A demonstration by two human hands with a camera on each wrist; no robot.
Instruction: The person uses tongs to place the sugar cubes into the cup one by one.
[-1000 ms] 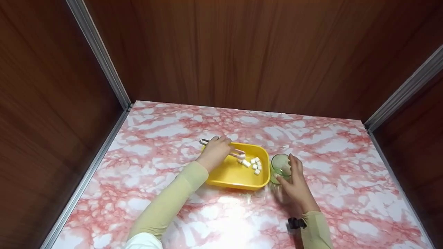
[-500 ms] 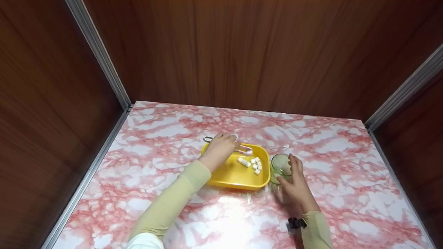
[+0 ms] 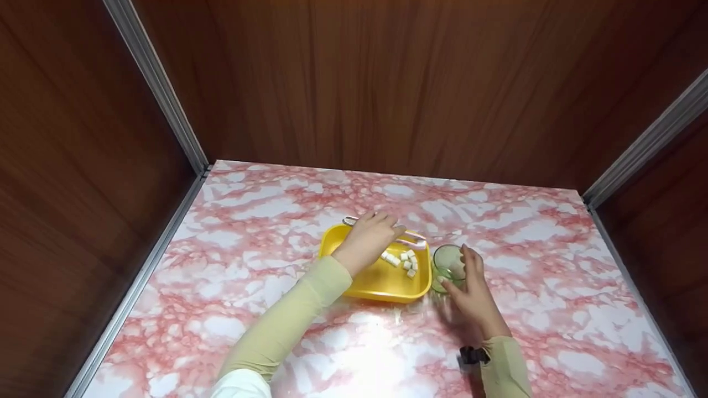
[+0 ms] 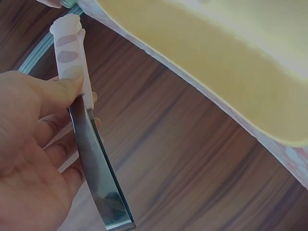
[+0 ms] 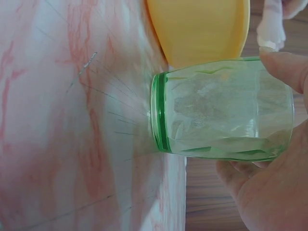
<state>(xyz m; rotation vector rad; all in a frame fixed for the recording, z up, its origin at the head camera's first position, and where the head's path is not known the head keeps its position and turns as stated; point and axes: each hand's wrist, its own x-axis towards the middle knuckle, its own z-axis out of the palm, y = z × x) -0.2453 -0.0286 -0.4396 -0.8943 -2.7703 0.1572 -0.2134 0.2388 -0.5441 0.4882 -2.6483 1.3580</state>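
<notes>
My left hand (image 3: 366,240) pinches metal tongs (image 4: 98,161) with pale pink-and-white tips between thumb and fingers. The tongs' tips are raised over the far right corner of a yellow tub (image 3: 381,294), pointing toward the glass. I cannot tell whether a white cube is between the tips. Several small white cubes (image 3: 407,265) lie on the tub's floor, toward its right side. To the right of the tub, a green-tinted glass (image 5: 216,110) stands upright on the table. My right hand (image 3: 477,296) grips the glass around its side, thumb in front and fingers behind.
The tabletop (image 3: 265,210) has a red-and-white marbled pattern. Dark wood panels (image 3: 359,83) enclose it at the back and both sides, with metal rails (image 3: 160,83) at the corners. A black strap (image 3: 473,355) shows at the right wrist.
The left hand has carried the tongs up and right, from low over the cubes to the tub's far right corner. The right hand and the glass have kept their place.
</notes>
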